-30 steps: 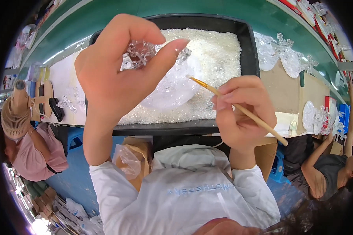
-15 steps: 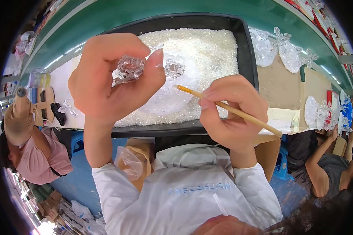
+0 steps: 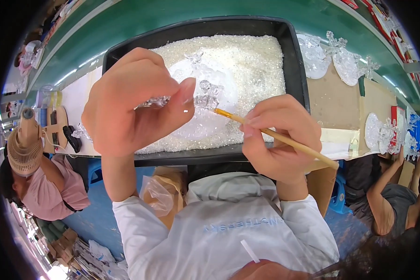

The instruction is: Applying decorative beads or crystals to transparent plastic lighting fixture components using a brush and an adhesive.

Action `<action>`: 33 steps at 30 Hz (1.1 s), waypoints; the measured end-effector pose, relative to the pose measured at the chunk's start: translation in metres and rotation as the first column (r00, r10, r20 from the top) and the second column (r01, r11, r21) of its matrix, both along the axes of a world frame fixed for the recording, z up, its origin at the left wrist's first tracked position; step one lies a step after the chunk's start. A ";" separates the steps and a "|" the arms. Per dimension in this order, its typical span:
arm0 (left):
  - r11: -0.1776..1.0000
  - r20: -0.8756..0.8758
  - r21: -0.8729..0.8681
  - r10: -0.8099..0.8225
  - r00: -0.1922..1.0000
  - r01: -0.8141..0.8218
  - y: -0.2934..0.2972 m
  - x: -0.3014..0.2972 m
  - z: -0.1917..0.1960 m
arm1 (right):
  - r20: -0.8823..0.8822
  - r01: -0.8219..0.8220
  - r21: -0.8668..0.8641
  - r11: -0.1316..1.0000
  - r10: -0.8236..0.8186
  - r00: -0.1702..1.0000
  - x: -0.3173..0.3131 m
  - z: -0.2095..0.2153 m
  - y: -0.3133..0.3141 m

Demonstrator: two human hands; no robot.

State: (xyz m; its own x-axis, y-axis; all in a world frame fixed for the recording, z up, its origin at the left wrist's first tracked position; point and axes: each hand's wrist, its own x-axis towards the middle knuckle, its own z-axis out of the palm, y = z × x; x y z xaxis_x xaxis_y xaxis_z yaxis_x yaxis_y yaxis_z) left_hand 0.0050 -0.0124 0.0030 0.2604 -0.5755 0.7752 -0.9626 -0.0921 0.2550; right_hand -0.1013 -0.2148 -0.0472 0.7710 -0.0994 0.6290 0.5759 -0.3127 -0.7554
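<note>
My left hand [image 3: 133, 105] is closed around a clear figurine [image 3: 207, 93], part of which sticks out past the thumb and part of which shows inside the curled fingers. Held in a pinch between thumb and fingers of my right hand [image 3: 282, 137] is a slim wooden paintbrush [image 3: 289, 137]. Its amber bristle tip comes close to the figurine's lower edge; whether they touch I cannot tell. Below both hands lies a black tray [image 3: 296, 70] filled with sparkling white granules [image 3: 261, 60]. A pale round patch [image 3: 224, 74] shows in the granules, partly hidden by my left hand.
Clear figurines on round bases [image 3: 345, 65] stand right of the tray on cardboard, with another clear piece [image 3: 373, 133] farther right. At left are a beige fan [image 3: 25, 149] and a black clip-like object [image 3: 71, 136]. People sit on both sides. A paper bag [image 3: 165, 186] hangs below the tray.
My left hand has turned, so the figurine shows more beyond the thumb and less inside the fingers. The brush has shifted slightly right and down with my right hand.
</note>
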 end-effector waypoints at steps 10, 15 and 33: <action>0.988 0.125 -0.084 -0.121 0.985 0.132 0.008 0.010 0.000 | 0.071 0.083 0.032 0.996 -0.085 0.994 0.001 -0.004 -0.003; 0.995 0.162 0.031 -0.101 0.982 0.097 0.011 -0.004 0.014 | 0.110 0.067 0.048 0.997 -0.072 0.991 0.000 -0.004 -0.005; 0.991 0.294 0.135 -0.041 0.955 0.001 0.018 -0.026 0.016 | 0.102 0.140 0.099 0.985 -0.150 0.983 -0.004 -0.004 -0.003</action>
State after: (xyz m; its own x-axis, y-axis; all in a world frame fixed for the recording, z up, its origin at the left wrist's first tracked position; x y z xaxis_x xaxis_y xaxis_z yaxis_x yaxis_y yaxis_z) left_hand -0.0208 0.0057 0.0189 0.0180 -0.6807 0.7323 -0.9950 -0.0845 -0.0541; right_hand -0.1052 -0.2182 -0.0517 0.6717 -0.2662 0.6913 0.6096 -0.3316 -0.7200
